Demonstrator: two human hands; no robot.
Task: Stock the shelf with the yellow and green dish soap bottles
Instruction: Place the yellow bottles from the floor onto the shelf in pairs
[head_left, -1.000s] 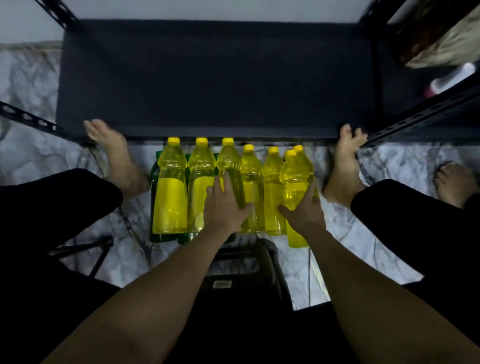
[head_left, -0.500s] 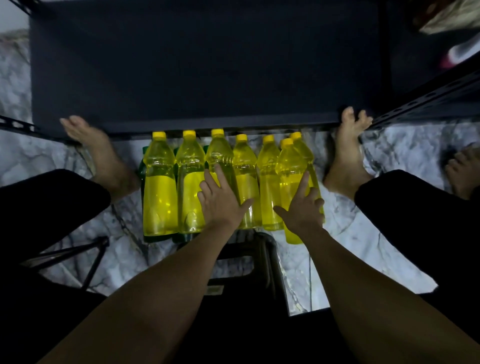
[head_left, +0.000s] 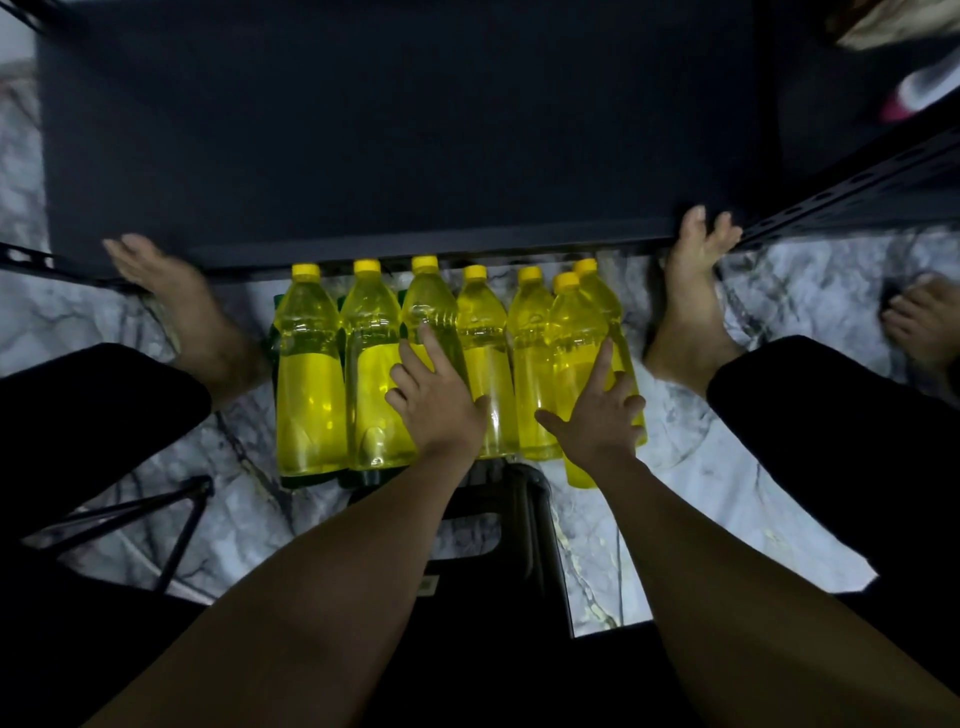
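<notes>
Yellow bottles (head_left: 311, 395) stand rowed on the floor (head_left: 701, 467) before the shelf (head_left: 395, 130). Left hand (head_left: 441, 405) and right hand (head_left: 597, 415) rest on them with straight fingers, gripping nothing. Full, so probably heavy and slick; take mid-body.

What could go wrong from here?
1. The yellow bottles are packed side by side, touching. Pulling one out may drag or topple its neighbours.
2. The left hand lies over them with fingers straight and spread, with no grip yet. A smooth bottle could slip when lifted.
3. A bare foot sits close on each side of the row, so a dropped bottle might land on one.
</notes>
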